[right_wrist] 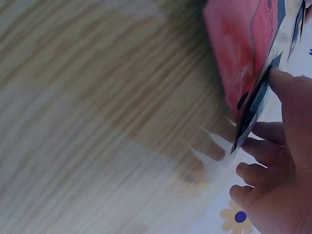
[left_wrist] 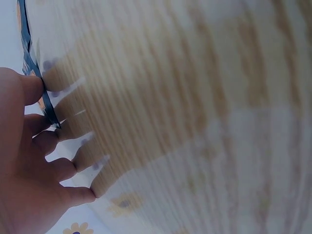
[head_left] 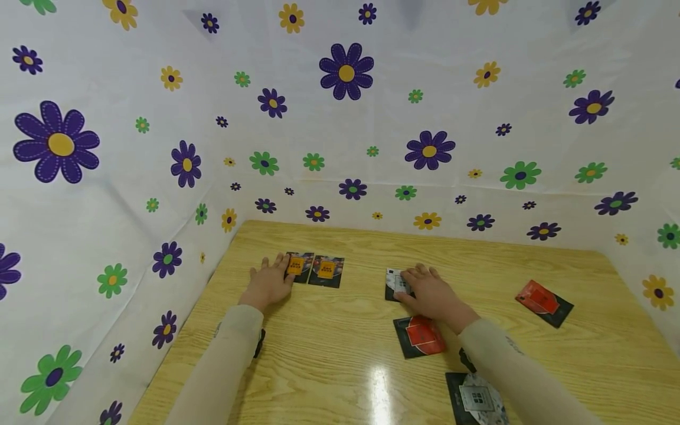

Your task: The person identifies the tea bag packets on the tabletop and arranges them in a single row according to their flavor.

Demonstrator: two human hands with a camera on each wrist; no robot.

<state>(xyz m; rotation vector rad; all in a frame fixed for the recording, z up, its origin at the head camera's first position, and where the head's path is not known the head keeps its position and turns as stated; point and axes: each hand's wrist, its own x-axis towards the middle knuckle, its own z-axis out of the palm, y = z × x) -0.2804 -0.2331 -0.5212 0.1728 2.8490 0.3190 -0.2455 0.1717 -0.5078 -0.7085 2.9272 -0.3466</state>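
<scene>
My left hand [head_left: 270, 283], fingers spread, rests at the left end of a dark flat packet with an orange label [head_left: 299, 267]. Its thumb and index finger touch that packet's edge. Right beside it lies a matching orange-labelled packet [head_left: 326, 270]. My right hand [head_left: 437, 297] rests over a black-and-white packet with a grey label [head_left: 397, 284], covering its right part. In the right wrist view, thumb and fingertips touch the edge of this packet [right_wrist: 253, 112]. Just below that hand is a black packet with a red label [head_left: 422, 336].
Another red packet [head_left: 544, 302] lies at the right of the wooden table [head_left: 329, 348]. Under the right forearm, near the front, sits a second grey-labelled packet [head_left: 475, 398], partly hidden by the sleeve. A white flower-patterned sheet [head_left: 319, 118] encloses the table's back and sides.
</scene>
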